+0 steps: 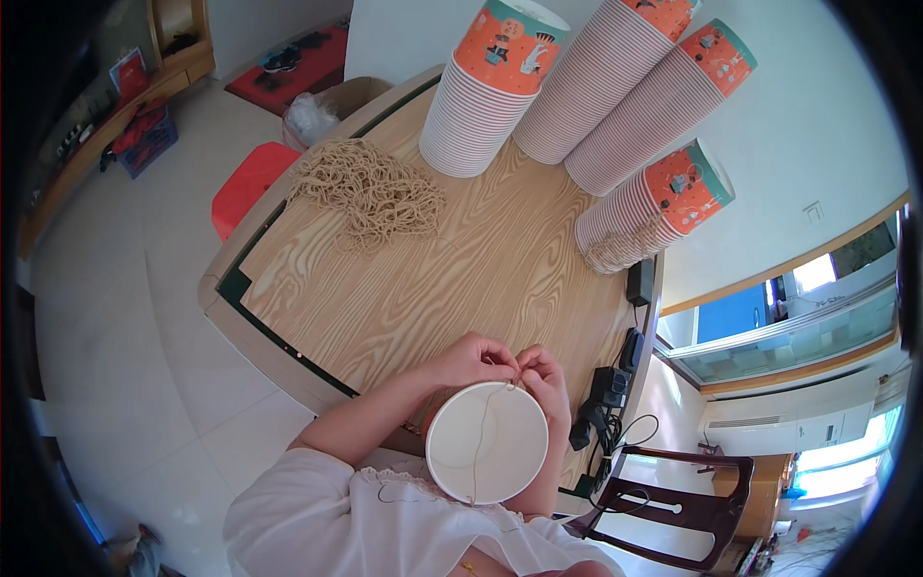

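Observation:
A white-lined paper bucket (514, 447) leans against my front at the near table edge, its open mouth facing up. A thin tan string (483, 428) crosses that mouth from the far rim to the near rim. At the far rim my left hand (473, 362) is closed, fingertips pinching the string. Beside it my right hand (546, 383) pinches the string too, the fingertips of both hands almost touching. Farther left on the table lies a tangled heap of tan strings (375, 197). Whatever knot sits between my fingers is too small to make out.
Tall stacks of nested orange-and-green paper buckets (471, 120) line the far side; a shorter stack (663, 197) has strings hanging over it. Black adapters and cables (608, 387) run along the right edge of the wood-grain table (327, 298). A dark chair (687, 519) and a red stool (252, 183) flank it.

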`<action>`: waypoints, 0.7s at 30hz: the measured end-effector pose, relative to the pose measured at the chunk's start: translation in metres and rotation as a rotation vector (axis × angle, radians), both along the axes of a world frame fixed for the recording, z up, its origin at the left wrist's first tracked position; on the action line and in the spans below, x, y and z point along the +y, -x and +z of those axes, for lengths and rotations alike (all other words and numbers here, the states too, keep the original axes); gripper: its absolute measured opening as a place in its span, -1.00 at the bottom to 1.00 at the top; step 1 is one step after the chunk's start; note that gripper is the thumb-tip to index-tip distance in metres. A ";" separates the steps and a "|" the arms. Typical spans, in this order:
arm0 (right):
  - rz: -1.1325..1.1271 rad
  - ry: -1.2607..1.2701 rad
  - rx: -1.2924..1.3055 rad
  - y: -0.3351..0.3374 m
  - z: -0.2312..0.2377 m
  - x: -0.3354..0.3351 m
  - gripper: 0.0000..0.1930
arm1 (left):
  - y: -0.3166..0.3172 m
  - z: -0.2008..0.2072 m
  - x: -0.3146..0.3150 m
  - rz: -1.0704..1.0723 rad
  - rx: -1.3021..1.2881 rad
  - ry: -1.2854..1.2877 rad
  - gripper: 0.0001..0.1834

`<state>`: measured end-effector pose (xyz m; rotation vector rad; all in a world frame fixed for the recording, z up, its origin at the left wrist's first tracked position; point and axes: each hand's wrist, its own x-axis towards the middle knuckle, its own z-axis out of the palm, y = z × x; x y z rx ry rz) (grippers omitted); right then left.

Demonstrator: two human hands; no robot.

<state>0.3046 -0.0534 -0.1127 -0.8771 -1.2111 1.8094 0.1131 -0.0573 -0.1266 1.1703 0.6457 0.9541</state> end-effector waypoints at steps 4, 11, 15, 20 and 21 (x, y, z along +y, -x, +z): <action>-0.158 0.018 -0.056 -0.001 0.004 -0.004 -0.91 | 0.001 -0.004 0.002 -0.027 -0.058 0.076 -0.87; -0.088 0.021 -0.157 0.003 0.019 -0.008 -0.93 | 0.002 -0.006 0.003 -0.019 -0.043 0.065 -0.86; -0.062 -0.002 -0.179 0.004 0.022 -0.008 -0.96 | 0.003 -0.003 0.002 0.000 -0.002 0.038 -0.86; -0.065 0.000 -0.199 0.005 0.023 -0.008 -0.96 | 0.005 0.000 0.000 0.019 0.057 0.010 -0.85; -0.068 -0.010 -0.212 0.006 0.024 -0.008 -0.96 | 0.005 0.000 0.000 0.025 0.077 0.000 -0.85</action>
